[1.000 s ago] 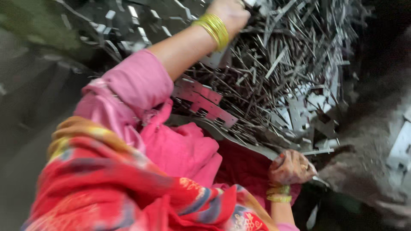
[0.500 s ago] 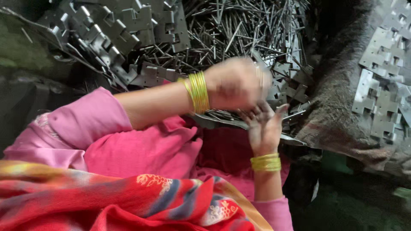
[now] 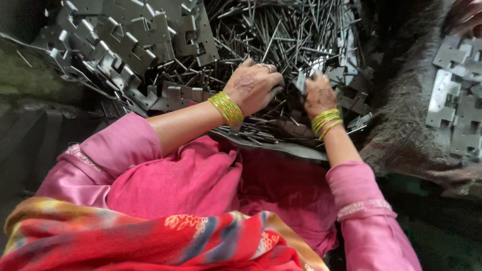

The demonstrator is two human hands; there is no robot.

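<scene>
A: Where is the small flat grey metal plate (image 3: 302, 81) relative to the heap of thin grey metal pins (image 3: 281, 35)?

B: At its near edge, pinched upright in the right hand (image 3: 320, 95). The left hand (image 3: 252, 86), just beside, rests curled on the pins; contents cannot be determined. Stamped grey metal brackets (image 3: 140, 40) crowd the left.

light: dim, soft from above | glare: faint on metal | corners: dark | blur: slight, edges
</scene>
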